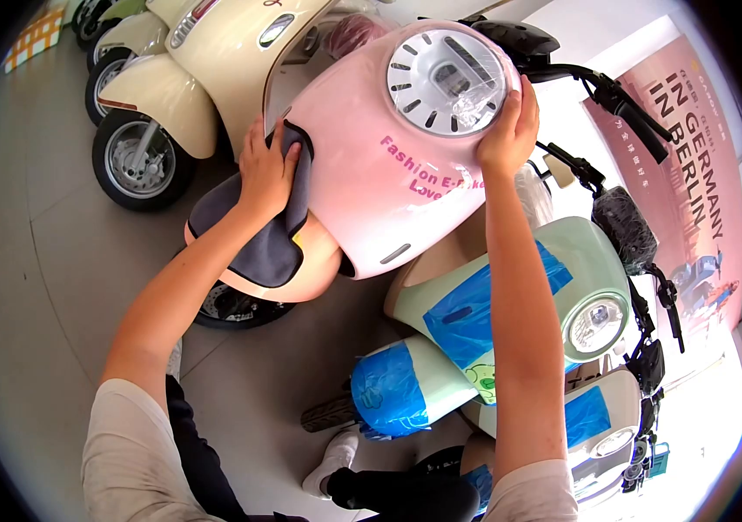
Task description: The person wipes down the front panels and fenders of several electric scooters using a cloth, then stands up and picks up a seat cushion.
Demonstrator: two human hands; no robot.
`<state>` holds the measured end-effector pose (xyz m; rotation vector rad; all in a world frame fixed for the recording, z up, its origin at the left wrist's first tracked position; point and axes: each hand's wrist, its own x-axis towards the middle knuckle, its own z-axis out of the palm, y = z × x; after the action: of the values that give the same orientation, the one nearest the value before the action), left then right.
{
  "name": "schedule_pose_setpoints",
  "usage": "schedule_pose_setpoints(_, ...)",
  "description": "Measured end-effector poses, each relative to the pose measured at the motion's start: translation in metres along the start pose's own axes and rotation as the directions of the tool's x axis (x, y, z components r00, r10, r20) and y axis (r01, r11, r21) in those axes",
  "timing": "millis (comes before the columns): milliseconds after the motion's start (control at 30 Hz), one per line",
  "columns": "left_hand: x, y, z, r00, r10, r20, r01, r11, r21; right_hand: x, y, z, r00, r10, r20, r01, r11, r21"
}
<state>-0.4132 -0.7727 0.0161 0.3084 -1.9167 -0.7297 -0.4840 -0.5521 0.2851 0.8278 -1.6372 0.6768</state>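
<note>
My left hand (266, 174) is closed on a dark grey cloth (268, 252) with black edging. The cloth drapes over the orange-pink front fender (320, 261) of a pink scooter (345, 165), and my fingertips press at the edge of its front panel. Pink lettering runs across that panel. My right hand (508, 135) rests against the side of the round headlight (445, 83), its fingers stretched along the rim and holding nothing loose. Clear plastic film seems to cover part of the headlight. The underside of the cloth is hidden.
Cream scooters (157, 96) stand at the upper left. Close on the right is a pale green scooter (510, 296) with blue protective film (392, 387), then another light one (601, 413). Handlebars (632, 113) stick out near a pink poster (684, 174). Tiled floor (57, 261) lies at left.
</note>
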Motion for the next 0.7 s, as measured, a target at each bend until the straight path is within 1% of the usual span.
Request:
schedule_pose_setpoints(33, -0.002, 0.002, -0.001, 0.999, -0.017, -0.032, 0.02, 0.996, 0.086, 0.0, 0.0, 0.0, 1.0, 0.001, 0.001, -0.001, 1.0, 0.004)
schedule_pose_setpoints(67, 0.0, 0.003, 0.001, 0.999, -0.015, -0.03, 0.018, 0.996, 0.087, -0.001, 0.0, 0.0, 1.0, 0.003, 0.0, -0.003, 1.0, 0.004)
schedule_pose_setpoints(133, 0.008, 0.005, 0.006, 0.985, -0.171, -0.019, 0.172, 0.976, 0.132, 0.0, 0.0, -0.001, 1.0, 0.003, -0.002, -0.003, 1.0, -0.014)
schedule_pose_setpoints(167, 0.016, 0.007, 0.006, 0.985, -0.171, -0.02, 0.172, 0.976, 0.131, 0.0, -0.001, -0.001, 1.0, 0.002, -0.002, -0.002, 1.0, -0.014)
schedule_pose_setpoints(233, 0.033, 0.014, 0.002, 0.964, -0.252, -0.08, 0.263, 0.943, 0.205, 0.0, -0.002, -0.001, 1.0, 0.02, -0.003, -0.02, 1.0, -0.01)
schedule_pose_setpoints(267, 0.036, 0.023, 0.002, 0.967, -0.244, -0.066, 0.252, 0.952, 0.171, -0.001, -0.002, 0.0, 1.0, 0.018, -0.001, -0.018, 1.0, -0.008)
schedule_pose_setpoints(300, 0.031, 0.033, 0.0, 0.977, -0.209, -0.051, 0.213, 0.97, 0.115, -0.001, -0.001, 0.0, 1.0, 0.024, -0.001, -0.024, 1.0, 0.001)
schedule_pose_setpoints(367, 0.015, 0.054, -0.007, 0.998, -0.049, -0.044, 0.049, 0.999, -0.009, 0.0, 0.0, 0.0, 1.0, 0.029, -0.003, -0.029, 1.0, 0.01)
schedule_pose_setpoints(400, 0.005, 0.063, -0.013, 0.998, 0.051, -0.046, -0.051, 0.999, -0.01, 0.0, 0.0, 0.0, 1.0, 0.026, -0.001, -0.026, 1.0, 0.013)
schedule_pose_setpoints(433, -0.005, 0.072, -0.02, 0.988, 0.15, -0.047, -0.151, 0.989, -0.01, -0.001, -0.001, -0.001, 1.0, 0.024, 0.001, -0.024, 1.0, 0.016)
schedule_pose_setpoints(467, -0.014, 0.08, -0.025, 0.98, 0.198, 0.021, -0.197, 0.979, -0.046, -0.001, -0.001, -0.001, 1.0, 0.024, 0.0, -0.024, 1.0, 0.016)
schedule_pose_setpoints(567, -0.023, 0.084, -0.031, 0.894, 0.433, 0.112, -0.418, 0.898, -0.136, -0.001, -0.003, -0.001, 1.0, 0.025, -0.001, -0.025, 1.0, 0.008)
schedule_pose_setpoints(600, -0.016, 0.08, -0.032, 0.887, 0.443, 0.13, -0.422, 0.892, -0.16, -0.001, -0.003, -0.001, 1.0, 0.024, 0.001, -0.024, 1.0, 0.007)
schedule_pose_setpoints(633, -0.006, 0.075, -0.034, 0.9, 0.415, 0.136, -0.385, 0.901, -0.198, -0.001, -0.002, -0.001, 1.0, 0.023, 0.001, -0.023, 1.0, 0.004)
schedule_pose_setpoints(667, 0.003, 0.065, -0.023, 0.96, 0.272, 0.066, -0.258, 0.951, -0.17, -0.001, -0.002, -0.002, 1.0, 0.025, 0.002, -0.025, 1.0, 0.001)
schedule_pose_setpoints(700, 0.01, 0.056, -0.007, 0.992, 0.124, -0.007, -0.123, 0.981, -0.15, -0.001, -0.003, -0.001, 0.999, 0.031, 0.005, -0.031, 0.999, -0.005)
